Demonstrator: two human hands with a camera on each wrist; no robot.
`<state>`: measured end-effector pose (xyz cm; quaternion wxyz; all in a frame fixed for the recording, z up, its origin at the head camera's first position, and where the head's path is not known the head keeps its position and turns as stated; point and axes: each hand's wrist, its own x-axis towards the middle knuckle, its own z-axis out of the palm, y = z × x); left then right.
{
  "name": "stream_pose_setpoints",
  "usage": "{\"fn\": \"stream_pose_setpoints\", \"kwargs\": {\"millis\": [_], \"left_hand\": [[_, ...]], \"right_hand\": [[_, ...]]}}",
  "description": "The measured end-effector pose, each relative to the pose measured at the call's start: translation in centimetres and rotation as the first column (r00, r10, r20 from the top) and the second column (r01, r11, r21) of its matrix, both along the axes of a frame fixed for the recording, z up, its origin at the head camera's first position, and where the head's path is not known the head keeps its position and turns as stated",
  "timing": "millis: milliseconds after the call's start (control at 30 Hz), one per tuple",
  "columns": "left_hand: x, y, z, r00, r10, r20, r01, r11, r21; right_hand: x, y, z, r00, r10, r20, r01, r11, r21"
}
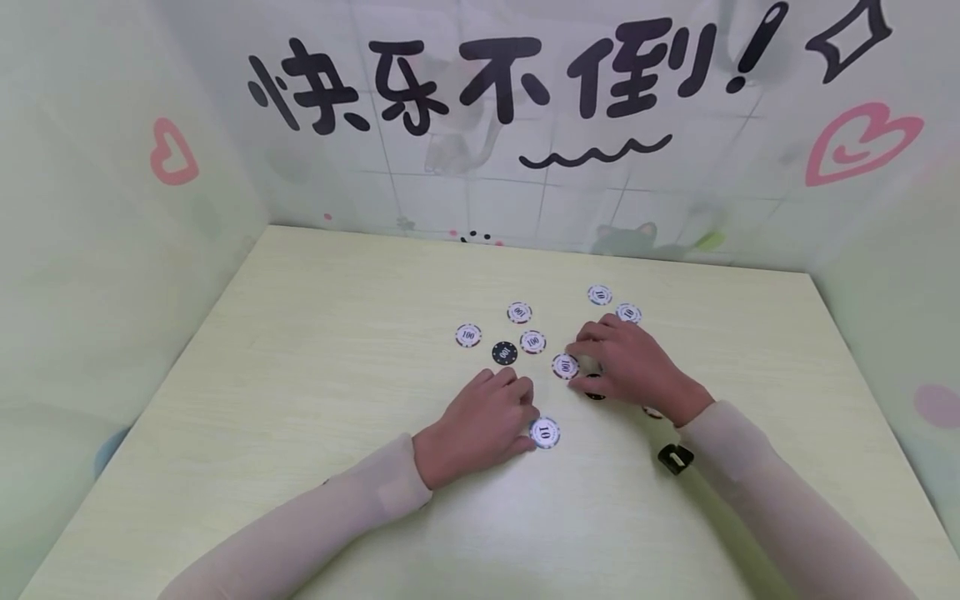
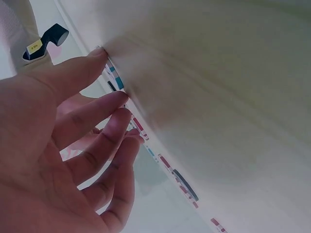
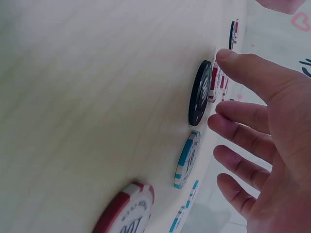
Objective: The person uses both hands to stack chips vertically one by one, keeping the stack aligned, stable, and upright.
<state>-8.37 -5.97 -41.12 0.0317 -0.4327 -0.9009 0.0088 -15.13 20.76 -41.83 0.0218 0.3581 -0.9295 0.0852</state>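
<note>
My left hand (image 1: 483, 421) has its thumb and index finger at opposite edges of a blue-edged 10 poker chip (image 1: 544, 432), pinching it at the table; the left wrist view shows this chip (image 2: 115, 76) edge-on between them. My right hand (image 1: 633, 362) pinches a red-edged 100 poker chip (image 1: 566, 367) by its sides, its other fingers bent loosely. Under the right palm lies a black poker chip (image 3: 199, 92), partly covered in the head view. Beside it a blue-edged 10 chip (image 3: 187, 160) shows in the right wrist view, hidden by the hand from above.
Farther back lie a black 100 chip (image 1: 505, 353), several red-edged 100 chips (image 1: 468, 335) and two blue-edged 10 chips (image 1: 599, 295). Another red-edged chip (image 1: 652, 412) sits below the right wrist. A black device (image 1: 676, 458) hangs at the right sleeve. Printed cloth walls surround the pale table (image 1: 300, 333).
</note>
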Motion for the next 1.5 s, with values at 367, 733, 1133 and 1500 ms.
{"fn": "stream_pose_setpoints", "kwargs": {"millis": [367, 733, 1133, 1500], "left_hand": [[-0.4, 0.3, 0.2, 1.000, -0.004, 0.016, 0.004, 1.000, 0.019], [-0.4, 0.2, 0.2, 1.000, -0.006, -0.011, 0.006, 1.000, 0.025], [-0.3, 0.3, -0.1, 1.000, -0.013, -0.014, 0.013, 1.000, 0.014], [-0.3, 0.3, -0.3, 1.000, -0.011, -0.005, 0.011, 1.000, 0.013]], "right_hand": [[-0.5, -0.6, 0.4, 1.000, 0.002, 0.007, -0.002, 1.000, 0.009], [-0.6, -1.2, 0.6, 1.000, -0.015, 0.026, 0.015, 1.000, 0.010], [-0.4, -1.3, 0.1, 0.998, -0.055, 0.042, 0.055, 0.998, 0.001], [0.0, -0.9, -0.3, 0.996, -0.080, 0.047, 0.081, 0.997, -0.019]]}}
